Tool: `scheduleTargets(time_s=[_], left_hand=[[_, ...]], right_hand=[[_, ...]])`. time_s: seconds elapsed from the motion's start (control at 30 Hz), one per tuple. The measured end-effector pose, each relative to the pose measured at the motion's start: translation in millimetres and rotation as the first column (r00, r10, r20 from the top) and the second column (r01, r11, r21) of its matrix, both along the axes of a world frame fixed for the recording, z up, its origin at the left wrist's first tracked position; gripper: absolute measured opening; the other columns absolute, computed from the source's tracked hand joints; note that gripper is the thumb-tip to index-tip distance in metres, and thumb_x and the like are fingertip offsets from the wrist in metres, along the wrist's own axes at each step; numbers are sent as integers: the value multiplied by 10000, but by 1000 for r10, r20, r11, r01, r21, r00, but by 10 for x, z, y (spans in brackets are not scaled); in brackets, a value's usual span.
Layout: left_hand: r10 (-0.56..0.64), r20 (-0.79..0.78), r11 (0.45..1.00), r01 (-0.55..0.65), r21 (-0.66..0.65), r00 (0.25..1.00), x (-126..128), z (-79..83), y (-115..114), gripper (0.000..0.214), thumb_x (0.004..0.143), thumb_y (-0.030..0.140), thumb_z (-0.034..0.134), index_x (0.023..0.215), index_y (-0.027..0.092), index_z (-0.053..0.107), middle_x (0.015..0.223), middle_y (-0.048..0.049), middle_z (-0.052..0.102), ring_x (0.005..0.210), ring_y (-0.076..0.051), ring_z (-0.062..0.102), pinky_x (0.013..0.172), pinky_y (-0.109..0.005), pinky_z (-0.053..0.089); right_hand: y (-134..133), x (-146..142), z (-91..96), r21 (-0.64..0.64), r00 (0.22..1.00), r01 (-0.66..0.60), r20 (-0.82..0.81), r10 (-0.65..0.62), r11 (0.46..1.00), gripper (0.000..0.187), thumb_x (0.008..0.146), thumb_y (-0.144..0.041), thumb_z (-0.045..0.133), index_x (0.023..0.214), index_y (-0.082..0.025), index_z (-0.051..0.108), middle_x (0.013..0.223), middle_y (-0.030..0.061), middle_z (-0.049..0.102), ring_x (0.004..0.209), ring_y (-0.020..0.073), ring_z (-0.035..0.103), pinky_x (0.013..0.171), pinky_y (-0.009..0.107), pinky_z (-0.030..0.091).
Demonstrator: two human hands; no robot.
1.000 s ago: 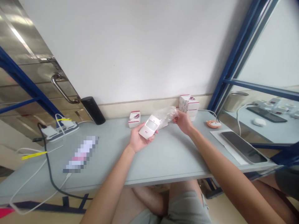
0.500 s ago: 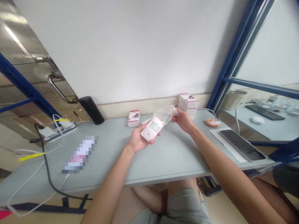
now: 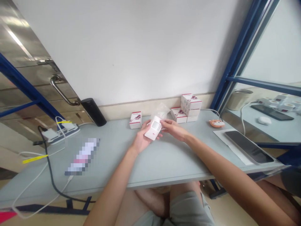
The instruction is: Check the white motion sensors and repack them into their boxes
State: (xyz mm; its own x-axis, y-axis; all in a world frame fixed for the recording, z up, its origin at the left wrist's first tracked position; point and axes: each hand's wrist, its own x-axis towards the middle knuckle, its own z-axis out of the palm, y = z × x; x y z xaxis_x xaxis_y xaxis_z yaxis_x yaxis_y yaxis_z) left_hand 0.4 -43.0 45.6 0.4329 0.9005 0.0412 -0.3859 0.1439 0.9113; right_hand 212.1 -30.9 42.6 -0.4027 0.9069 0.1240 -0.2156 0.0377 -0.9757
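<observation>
Clasping a white device (image 3: 153, 128), the left hand (image 3: 141, 138) meets the right hand (image 3: 174, 128) pinching its edge, clear bag (image 3: 162, 110) and boxes (image 3: 191, 102) beyond on the desk (image 3: 117, 157).

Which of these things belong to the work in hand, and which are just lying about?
Part of the work:
white device, in the left grip
clear plastic bag, behind it
probably the red-and-white boxes

Apparently just lying about:
black cylinder
power strip
dark-screened phone
orange-and-white object
</observation>
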Motion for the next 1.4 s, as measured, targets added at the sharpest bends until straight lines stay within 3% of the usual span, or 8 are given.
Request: scheduleTargets(time_s=[0.27,0.47,0.53,0.7,0.87,1.13,1.3,1.4], left_hand=[[202,-143,951,-160,263,969,168,-308,122,543,741,455,920,1144,228,637,1265,-109,745,1223,-296,691,1075,-424,521],[301,-156,897,-224,380,941,158,-328,122,798,758,424,900,1432,270,501,1495,-141,609,1281,-297,673,1124,-456,513],[329,-167,883,-240,403,929,138,-328,138,750,817,455,847,1449,255,497,1502,-154,600,1293,-295,667,1124,-452,515],[331,-242,881,-206,426,912,127,-401,227,586,771,449,880,1236,190,636,1289,-156,727,1177,-305,719,1095,-480,538],[290,-295,893,-146,426,911,118,-442,220,489,728,362,922,1119,189,684,1104,-123,771,1040,-281,741,1043,-489,557],[297,-215,895,-193,403,930,183,-420,149,858,703,289,943,1440,266,504,1386,-130,655,1315,-284,638,1164,-439,460],[265,-244,925,-175,336,933,169,-439,176,719,699,315,942,1301,225,561,1259,-133,682,1118,-285,720,1018,-456,558],[252,-257,933,-163,322,933,164,-444,167,746,658,288,969,1273,238,549,1261,-123,678,1091,-271,727,976,-438,576]], right_hand=[[81,278,78,127,990,44,129,-60,991,515,805,-499,869,1238,-238,773,1221,76,767,1121,268,670,1058,427,478],[96,334,94,249,933,26,342,-113,968,514,809,-503,840,1236,-227,764,1223,76,758,1145,271,645,1013,407,490],[110,329,61,261,904,-3,414,-109,965,506,804,-506,838,1207,-209,769,1178,82,765,1101,270,657,975,398,503],[133,329,-9,244,863,-43,497,-86,969,557,738,-489,891,1196,-193,778,1090,82,782,1017,274,672,927,398,510],[175,362,-43,351,840,-26,515,-170,936,544,796,-521,828,1232,-205,747,1165,90,766,1049,272,665,886,387,522],[290,316,-297,421,801,-63,562,-205,905,396,738,-433,889,1075,-242,807,890,40,759,756,215,597,751,366,486],[274,307,-283,440,792,-100,578,-196,892,551,744,-471,898,1234,-256,770,1015,53,756,836,230,606,773,358,474],[276,311,-271,428,786,-125,593,-174,895,484,775,-481,875,1181,-232,791,1016,60,757,847,230,621,780,351,472]])
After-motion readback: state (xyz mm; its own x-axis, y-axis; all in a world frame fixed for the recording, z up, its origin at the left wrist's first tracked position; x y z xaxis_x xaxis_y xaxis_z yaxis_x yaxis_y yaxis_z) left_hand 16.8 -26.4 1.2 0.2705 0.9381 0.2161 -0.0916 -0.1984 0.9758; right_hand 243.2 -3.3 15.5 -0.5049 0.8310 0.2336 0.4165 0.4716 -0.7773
